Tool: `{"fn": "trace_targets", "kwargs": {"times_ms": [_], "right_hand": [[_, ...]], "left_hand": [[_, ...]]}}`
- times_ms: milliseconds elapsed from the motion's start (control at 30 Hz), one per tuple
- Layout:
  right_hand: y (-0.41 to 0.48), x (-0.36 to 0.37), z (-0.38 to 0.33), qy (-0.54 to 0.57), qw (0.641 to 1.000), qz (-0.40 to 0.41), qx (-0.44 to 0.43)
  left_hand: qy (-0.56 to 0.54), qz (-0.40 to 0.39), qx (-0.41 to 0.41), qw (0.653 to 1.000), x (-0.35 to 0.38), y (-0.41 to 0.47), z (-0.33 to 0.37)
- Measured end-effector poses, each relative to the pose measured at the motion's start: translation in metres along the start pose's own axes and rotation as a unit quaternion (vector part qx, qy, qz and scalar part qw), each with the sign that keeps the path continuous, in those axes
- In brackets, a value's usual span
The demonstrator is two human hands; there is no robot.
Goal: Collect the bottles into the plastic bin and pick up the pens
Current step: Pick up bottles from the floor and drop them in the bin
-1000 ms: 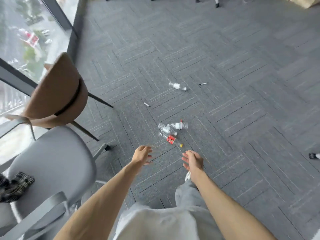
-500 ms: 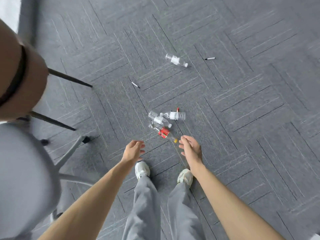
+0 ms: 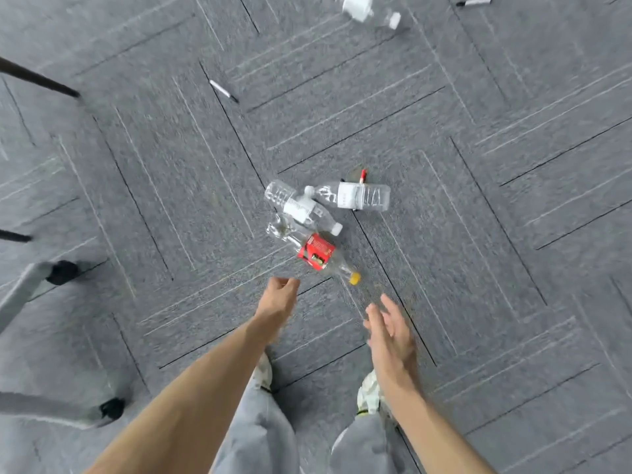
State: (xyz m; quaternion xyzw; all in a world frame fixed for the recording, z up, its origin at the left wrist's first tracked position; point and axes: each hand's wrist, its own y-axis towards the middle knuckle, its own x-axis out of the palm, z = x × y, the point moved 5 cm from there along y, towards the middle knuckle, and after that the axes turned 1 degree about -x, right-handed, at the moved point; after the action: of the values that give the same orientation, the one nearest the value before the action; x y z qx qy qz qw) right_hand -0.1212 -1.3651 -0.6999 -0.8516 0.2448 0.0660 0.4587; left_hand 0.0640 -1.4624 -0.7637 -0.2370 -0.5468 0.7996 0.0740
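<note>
Plenty of bare grey carpet-tile floor is seen to the right and ahead; the left edge is crowded by dark chair legs and a grey chair base with black castors.

Four clear plastic bottles are counted. Three are bunched together lying down: a white-labelled bottle, a second white-labelled bottle touching it, and a red-labelled bottle with a yellow cap just below. A fourth clear bottle is cut off at the top edge.

Three pens are spotted: a white pen, another white pen, and a red-tipped pen tucked behind the cluster.

Compared with half a second back, everything is shown closer. The left hand is loosely curled, the right hand spread open, nothing held in either grip.
</note>
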Motion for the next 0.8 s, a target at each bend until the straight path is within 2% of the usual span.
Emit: {"fn": "trace_targets", "kwargs": {"times_ms": [167,300,400,567,800], "right_hand": [[0.031,0.003,0.047,-0.022,0.999,-0.015,0.022],[0.053,0.0,0.059,-0.027,0.999,-0.023,0.036],[0.065,-0.005,0.061,-0.036,0.999,-0.022,0.031],[0.066,-0.008,0.053,-0.046,0.998,-0.021,0.025],[0.031,-0.005,0.022,-0.083,0.996,-0.026,0.024]], "left_hand": [[-0.125,0.055,-0.065,0.988,0.024,0.08,0.024],[-0.152,0.061,-0.083,0.983,0.048,0.119,0.03],[-0.211,0.086,-0.115,0.967,0.061,0.135,0.022],[-0.237,0.07,-0.102,0.963,0.062,0.125,0.012],[-0.235,0.111,-0.075,0.963,0.008,0.052,-0.009]]}}
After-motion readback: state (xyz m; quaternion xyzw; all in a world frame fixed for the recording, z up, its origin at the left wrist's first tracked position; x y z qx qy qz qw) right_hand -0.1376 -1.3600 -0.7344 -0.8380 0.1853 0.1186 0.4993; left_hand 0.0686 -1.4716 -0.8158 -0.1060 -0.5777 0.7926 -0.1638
